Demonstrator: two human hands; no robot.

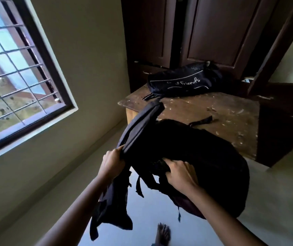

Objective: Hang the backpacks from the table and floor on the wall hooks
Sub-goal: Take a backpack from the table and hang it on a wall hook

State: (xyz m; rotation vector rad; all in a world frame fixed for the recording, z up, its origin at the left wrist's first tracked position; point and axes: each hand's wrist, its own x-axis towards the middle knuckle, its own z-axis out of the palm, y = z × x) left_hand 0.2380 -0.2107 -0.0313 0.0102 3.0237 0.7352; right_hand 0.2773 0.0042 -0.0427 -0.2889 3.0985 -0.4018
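I hold a black backpack point(204, 157) in the air in front of the wooden table point(213, 110). My left hand point(113, 161) grips its padded shoulder strap, which arches up to the left. My right hand point(181, 174) grips the fabric at the top of the bag's back. Loose straps dangle below. A second dark backpack point(183, 82) with white "Friends" lettering lies on its side at the table's far end. No wall hooks are in view.
A barred window point(17, 68) fills the left wall. Dark wooden cupboard doors point(204, 29) stand behind the table, and a dark cabinet point(280, 125) adjoins it on the right. My bare foot point(163, 233) stands on the glossy floor below.
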